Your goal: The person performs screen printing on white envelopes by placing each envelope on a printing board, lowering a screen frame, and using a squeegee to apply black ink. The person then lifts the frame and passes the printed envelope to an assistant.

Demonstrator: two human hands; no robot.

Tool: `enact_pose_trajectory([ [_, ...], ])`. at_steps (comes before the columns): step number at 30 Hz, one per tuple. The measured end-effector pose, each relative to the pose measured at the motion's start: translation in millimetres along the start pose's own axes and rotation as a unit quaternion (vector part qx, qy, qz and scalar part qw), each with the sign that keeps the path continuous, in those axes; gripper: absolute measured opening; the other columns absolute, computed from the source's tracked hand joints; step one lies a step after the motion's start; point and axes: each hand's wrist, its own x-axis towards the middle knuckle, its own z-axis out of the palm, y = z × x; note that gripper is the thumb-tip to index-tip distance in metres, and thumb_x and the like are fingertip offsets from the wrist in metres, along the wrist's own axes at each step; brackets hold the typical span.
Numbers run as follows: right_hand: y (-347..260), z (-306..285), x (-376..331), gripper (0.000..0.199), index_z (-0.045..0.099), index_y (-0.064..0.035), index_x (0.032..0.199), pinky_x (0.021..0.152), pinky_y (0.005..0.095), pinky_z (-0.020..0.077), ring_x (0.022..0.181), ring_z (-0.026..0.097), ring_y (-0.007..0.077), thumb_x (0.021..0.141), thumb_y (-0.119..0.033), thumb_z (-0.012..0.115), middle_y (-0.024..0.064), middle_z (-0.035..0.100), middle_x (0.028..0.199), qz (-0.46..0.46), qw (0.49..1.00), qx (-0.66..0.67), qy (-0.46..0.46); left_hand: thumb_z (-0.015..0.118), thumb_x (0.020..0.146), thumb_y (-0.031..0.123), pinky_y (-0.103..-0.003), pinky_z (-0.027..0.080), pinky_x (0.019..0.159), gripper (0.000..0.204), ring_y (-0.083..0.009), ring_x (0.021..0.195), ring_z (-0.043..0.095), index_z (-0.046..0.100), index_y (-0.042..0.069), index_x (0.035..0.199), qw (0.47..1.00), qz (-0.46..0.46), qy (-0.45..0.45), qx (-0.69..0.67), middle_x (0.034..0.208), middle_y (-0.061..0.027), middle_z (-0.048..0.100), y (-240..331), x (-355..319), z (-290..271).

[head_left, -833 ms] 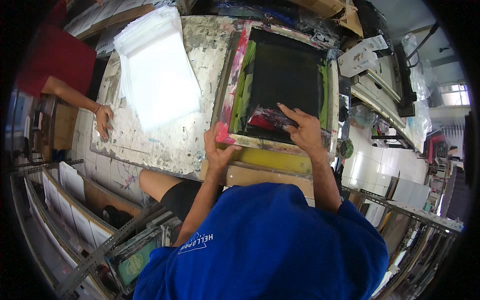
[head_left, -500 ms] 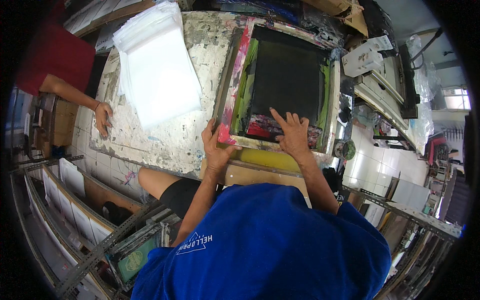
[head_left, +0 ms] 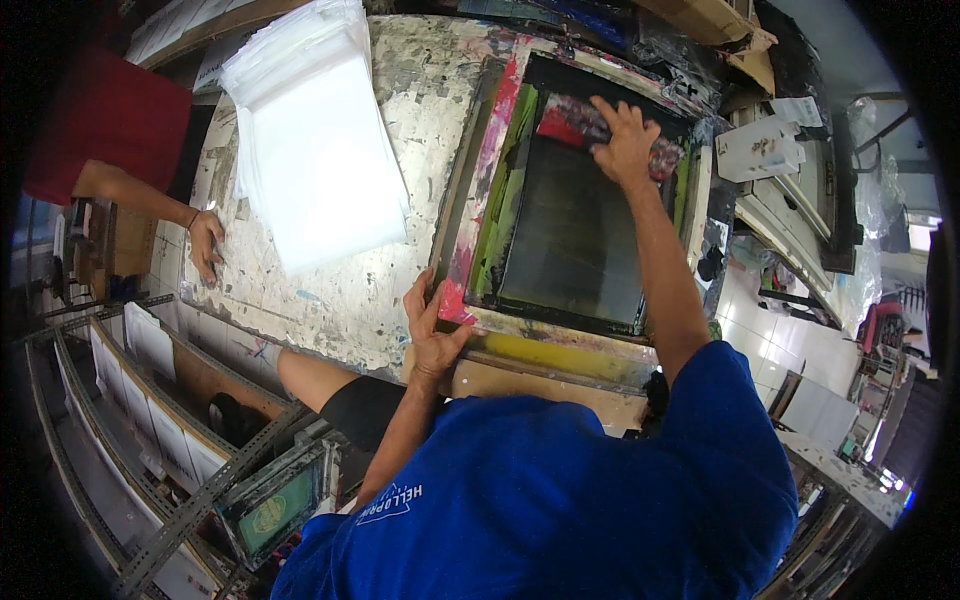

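Note:
A screen-printing frame (head_left: 484, 205), its pink-and-white rails smeared with paint, lies in front of me on the stained table. Dark ink and green patches surround its mesh (head_left: 575, 235). My left hand (head_left: 434, 338) grips the near left corner of the frame, thumb on the near rail and fingers along the side. At the far end of the mesh, my right hand (head_left: 627, 142) is closed over a paint-stained red and dark squeegee (head_left: 563, 122), which lies crosswise. Its lower edge seems to touch the mesh. The mesh nearer to me looks thinly coated and slightly see-through.
A stack of white translucent sheets (head_left: 325, 190) lies left of the frame on the worn table (head_left: 420, 110). Another person's hand (head_left: 206, 245) rests at the table's left edge. A white container (head_left: 760, 145) stands at the right. Metal-edged shelves (head_left: 180, 400) stand at the lower left.
My right hand and the squeegee have moved from the near end of the mesh to the far end. The near mesh now shows lighter. My left hand stays at the corner.

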Motion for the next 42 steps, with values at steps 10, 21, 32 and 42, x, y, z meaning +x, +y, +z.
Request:
enact_pose_trajectory([
  [10,62.3,13.7,102.4,0.066,0.060,-0.0299,0.140,0.096,0.0544,0.0389,0.122,0.060,0.0392,0.077,-0.018,0.078,0.0178,0.066,0.130,-0.029,1.000,0.000,-0.007,0.096,0.057,0.028,-0.047,0.040,0.111,0.089,-0.0392,0.133,0.046,0.063,0.005,0.137,0.999,-0.005,0.010,-0.030,0.148,-0.0240,0.044,-6.4,-3.1,2.1],
  [21,66.2,-35.1,73.3,0.067,0.061,-0.0323,0.140,0.091,0.0409,0.0537,0.104,0.071,0.0332,0.078,-0.015,0.075,0.0157,0.073,0.120,0.079,0.979,0.187,0.001,0.096,0.056,0.031,-0.044,0.044,0.098,0.089,-0.0345,0.112,0.055,0.062,-0.001,0.132,0.994,-0.045,0.014,-0.097,0.117,-0.0145,0.064,-11.1,-10.1,7.2],
  [32,-119.5,-209.5,-128.7,0.070,0.061,-0.0238,0.142,0.086,0.0414,0.0519,0.090,0.068,0.0307,0.075,-0.007,0.074,0.0149,0.070,0.105,0.055,0.976,0.185,-0.099,0.094,0.062,0.021,-0.036,0.048,0.088,0.069,-0.0251,0.098,0.059,0.065,-0.006,0.118,0.982,0.051,0.099,-0.152,0.104,-0.0103,0.062,60.7,38.2,-11.8],
  [42,-124.0,-307.2,-40.5,0.050,0.071,-0.0209,0.126,0.064,0.0392,0.0529,0.072,0.068,0.0241,0.077,-0.018,0.076,0.0106,0.066,0.079,-0.147,0.976,0.019,0.161,0.066,0.089,0.013,-0.035,0.048,0.100,0.060,-0.0268,0.118,0.060,0.039,-0.004,0.140,0.868,0.184,0.248,-0.389,0.132,-0.0177,0.057,146.2,181.7,16.6],
])
